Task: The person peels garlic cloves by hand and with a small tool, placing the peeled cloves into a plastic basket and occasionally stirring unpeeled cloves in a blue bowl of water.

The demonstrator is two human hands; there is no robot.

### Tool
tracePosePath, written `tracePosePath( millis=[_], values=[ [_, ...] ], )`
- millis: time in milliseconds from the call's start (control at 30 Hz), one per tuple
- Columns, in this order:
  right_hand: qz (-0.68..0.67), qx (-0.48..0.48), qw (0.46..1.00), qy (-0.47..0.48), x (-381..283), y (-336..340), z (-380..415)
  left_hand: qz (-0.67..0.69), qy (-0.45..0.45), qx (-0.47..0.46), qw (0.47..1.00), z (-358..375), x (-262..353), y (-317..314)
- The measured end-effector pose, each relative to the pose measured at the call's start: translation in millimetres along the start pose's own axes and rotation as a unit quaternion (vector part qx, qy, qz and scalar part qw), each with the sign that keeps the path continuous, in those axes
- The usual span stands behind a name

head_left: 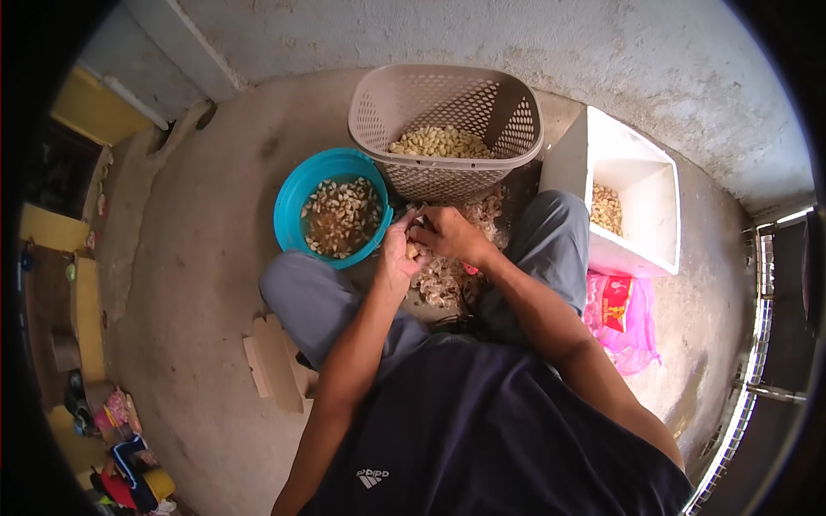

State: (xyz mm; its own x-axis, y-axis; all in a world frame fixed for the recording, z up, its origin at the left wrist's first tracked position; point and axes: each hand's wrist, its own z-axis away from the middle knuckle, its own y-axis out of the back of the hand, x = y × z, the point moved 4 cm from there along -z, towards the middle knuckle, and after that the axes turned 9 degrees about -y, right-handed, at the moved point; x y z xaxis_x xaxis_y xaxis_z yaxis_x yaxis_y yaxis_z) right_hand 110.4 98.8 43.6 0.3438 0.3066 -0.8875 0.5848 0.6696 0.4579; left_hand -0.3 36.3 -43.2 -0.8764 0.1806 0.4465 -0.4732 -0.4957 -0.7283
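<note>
My left hand [398, 250] is curled around garlic cloves [413, 251], pale against the palm. My right hand [453, 235] meets it from the other side, its fingers closed at the left fingertips; whatever they pinch is hidden. Beneath both hands lies a heap of papery garlic skins [443, 282] between my knees. Just left of the hands stands a turquoise basin [286, 206] with unpeeled-looking cloves [335, 211] in brownish water. Beyond them a taupe plastic basket [447, 179] holds many peeled, cream-coloured cloves [440, 143].
A white foam box [632, 245] with more cloves [606, 209] in it stands by my right knee. Beside it lies a pink mesh bag [632, 335] with a red label. Some cardboard [277, 361] rests by my left leg. A wall [430, 34] runs behind the basket.
</note>
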Motion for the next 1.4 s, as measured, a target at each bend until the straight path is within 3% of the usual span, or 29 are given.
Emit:
tracePosePath(
  millis=[67,167,267,400,433,567,667,933,1133,1167,1267,1400],
  values=[
    [-0.017,0.009,1.000,0.004,3,-2,-3,0.040,-0.009,-0.032,0.999,-3,2,1],
    [-0.300,-0.039,0.943,-0.134,17,-1,-9,0.023,-0.024,-0.009,0.999,23,14,-36],
    [-0.424,-0.051,0.891,-0.153,3,14,-1,0.048,-0.055,-0.061,0.995,1,8,-11],
    [-0.295,-0.083,0.944,-0.120,0,25,0,0.027,-0.046,-0.070,0.996,5,9,-19],
    [-0.255,-0.070,0.959,-0.099,-3,29,-2,0.006,-0.079,-0.086,0.993,15,10,-31],
    [-0.080,-0.016,0.996,-0.038,1,36,-2,-0.054,-0.071,-0.053,0.995,5,6,-20],
    [0.006,0.025,1.000,0.006,7,40,-5,-0.147,-0.120,-0.078,0.979,8,13,-25],
    [0.045,-0.038,0.998,-0.024,11,48,-11,-0.180,-0.104,-0.069,0.976,10,12,-26],
    [-0.093,0.039,0.992,-0.073,30,51,-11,-0.028,-0.093,-0.104,0.990,-2,24,-15],
    [-0.123,0.059,0.990,-0.034,40,47,-13,-0.011,-0.089,-0.095,0.991,-1,27,-14],
    [-0.250,-0.034,0.965,-0.077,40,39,-9,0.020,-0.103,-0.114,0.988,1,32,-16],
    [-0.201,-0.041,0.970,-0.134,27,32,-2,0.036,-0.114,-0.137,0.983,3,34,-20]
  ],
)
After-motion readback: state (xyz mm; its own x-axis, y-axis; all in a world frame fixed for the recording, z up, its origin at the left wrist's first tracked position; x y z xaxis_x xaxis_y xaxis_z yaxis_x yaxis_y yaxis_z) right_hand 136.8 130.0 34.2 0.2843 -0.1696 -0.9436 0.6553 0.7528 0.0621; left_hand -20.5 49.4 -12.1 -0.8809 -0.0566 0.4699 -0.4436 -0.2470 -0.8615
